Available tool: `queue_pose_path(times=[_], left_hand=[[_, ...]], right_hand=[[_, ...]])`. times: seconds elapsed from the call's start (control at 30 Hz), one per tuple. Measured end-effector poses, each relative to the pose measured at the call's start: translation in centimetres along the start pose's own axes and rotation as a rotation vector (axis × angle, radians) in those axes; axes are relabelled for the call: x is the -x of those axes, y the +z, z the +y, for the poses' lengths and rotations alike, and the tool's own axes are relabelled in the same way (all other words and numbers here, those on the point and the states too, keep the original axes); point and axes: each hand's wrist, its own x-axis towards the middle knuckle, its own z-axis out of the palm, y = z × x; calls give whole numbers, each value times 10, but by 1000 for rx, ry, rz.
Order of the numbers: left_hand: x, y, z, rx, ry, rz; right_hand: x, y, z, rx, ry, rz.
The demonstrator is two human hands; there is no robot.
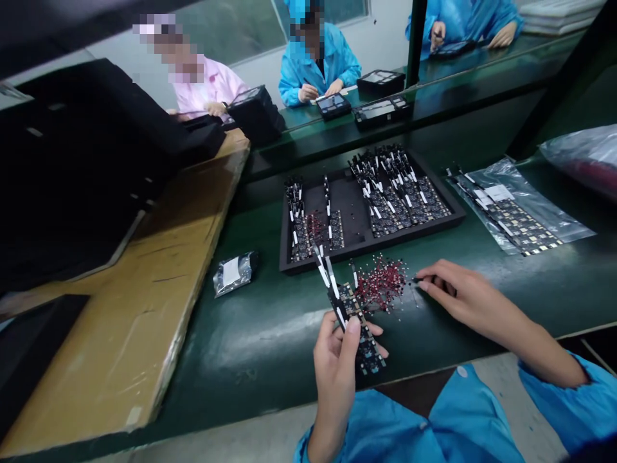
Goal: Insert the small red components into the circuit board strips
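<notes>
My left hand [340, 357] is closed around a strip of circuit boards [369, 350] with dark flat cables and white labels sticking up at its far end. The thumb presses on the strip's top face. Just beyond it, a loose pile of tiny red-and-white parts with thin leads [383, 283] lies on the green bench. To the right of the pile, my right hand [450, 289] pinches a small, thin dark piece [415, 280] between thumb and forefinger. Its kind is too small to make out. The fingertips are near the pile's right edge.
A black foam tray [354, 235] holds rows of similar boards and some red parts. More boards [518, 218] lie on a clear plastic bag [569, 215] at right. A small silvery packet [234, 273] and a cardboard sheet [186, 257] are left. Co-workers sit across the bench.
</notes>
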Motion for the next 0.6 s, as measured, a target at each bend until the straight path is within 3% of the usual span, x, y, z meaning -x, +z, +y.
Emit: queue_pose_path(times=[0.2,0.43,0.6], left_hand=[[4,0,3,-12,40,-21],[7,-1,3,-24,59,-7],[10,-3,2,-11,88,63]], right_hand=[[8,0,-3,106,-82,-165],[18,11,-8,356,-215,-160],[16,12,-8,398,-198,-103]])
